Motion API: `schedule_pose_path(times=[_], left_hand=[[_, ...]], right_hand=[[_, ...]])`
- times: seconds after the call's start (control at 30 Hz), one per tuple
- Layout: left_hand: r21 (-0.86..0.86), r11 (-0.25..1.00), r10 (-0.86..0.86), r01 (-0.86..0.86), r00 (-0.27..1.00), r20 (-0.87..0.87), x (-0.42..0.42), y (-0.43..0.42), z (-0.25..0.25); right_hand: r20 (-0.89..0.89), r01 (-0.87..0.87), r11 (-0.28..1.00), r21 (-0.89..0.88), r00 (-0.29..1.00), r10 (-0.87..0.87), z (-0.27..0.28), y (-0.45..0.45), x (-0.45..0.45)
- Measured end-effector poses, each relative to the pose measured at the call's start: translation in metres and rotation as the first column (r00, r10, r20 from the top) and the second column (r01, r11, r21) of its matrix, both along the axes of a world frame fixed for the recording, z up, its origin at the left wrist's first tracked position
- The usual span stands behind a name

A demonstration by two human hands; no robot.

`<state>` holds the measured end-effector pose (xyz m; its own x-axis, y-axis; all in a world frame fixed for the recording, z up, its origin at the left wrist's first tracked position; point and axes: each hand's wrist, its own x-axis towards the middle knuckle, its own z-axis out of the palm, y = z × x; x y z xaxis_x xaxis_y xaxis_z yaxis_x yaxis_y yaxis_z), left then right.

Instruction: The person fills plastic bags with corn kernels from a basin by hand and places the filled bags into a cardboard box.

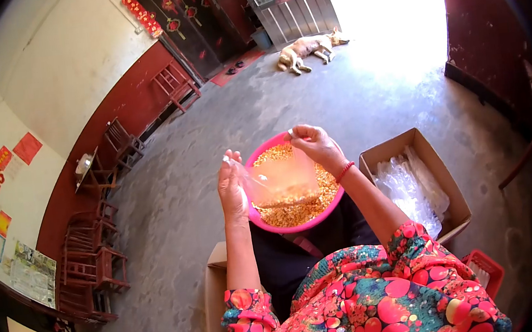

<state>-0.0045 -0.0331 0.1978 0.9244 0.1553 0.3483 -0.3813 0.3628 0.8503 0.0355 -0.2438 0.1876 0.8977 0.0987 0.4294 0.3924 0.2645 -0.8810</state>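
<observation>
A clear plastic bag (285, 180) with some yellow kernels at its bottom is stretched between my hands. My left hand (232, 185) grips its left upper corner between thumb and fingers. At the right upper corner, my right hand (316, 145), with a red bracelet at the wrist, pinches the bag. Beneath the bag, a pink basin (297, 227) full of yellow kernels (287, 216) rests at my lap.
An open cardboard box (452, 202) holding clear plastic bags (407, 191) stands to the right, with a red basket (490, 269) nearer me. Another box (217, 286) is at the left. A dog (309, 51) lies near the doorway; wooden chairs (85, 247) line the left wall.
</observation>
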Motion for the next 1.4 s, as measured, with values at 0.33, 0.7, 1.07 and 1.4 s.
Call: schedule_pose_path(times=[0.33,0.7,1.07,1.4], left_hand=[[0.499,0.826,-0.272,0.262,0.961,-0.055,-0.009,-0.015,-0.028],[0.565,0.756,-0.167,0.330,0.932,-0.320,-0.028,-0.024,-0.061],[0.347,0.918,-0.083,0.192,0.949,-0.304,-0.037,-0.022,-0.075],[0.393,0.873,-0.174,0.290,0.936,-0.305,-0.033,-0.009,-0.069]], right_hand=[[0.280,0.046,0.943,-0.330,0.959,0.051,-0.003,0.024,-0.035],[0.403,0.176,0.882,-0.437,0.915,0.017,-0.022,0.034,-0.055],[0.322,0.234,0.769,-0.596,0.946,-0.038,-0.047,0.037,-0.054],[0.313,0.190,0.803,-0.565,0.950,-0.005,-0.054,0.040,-0.057]])
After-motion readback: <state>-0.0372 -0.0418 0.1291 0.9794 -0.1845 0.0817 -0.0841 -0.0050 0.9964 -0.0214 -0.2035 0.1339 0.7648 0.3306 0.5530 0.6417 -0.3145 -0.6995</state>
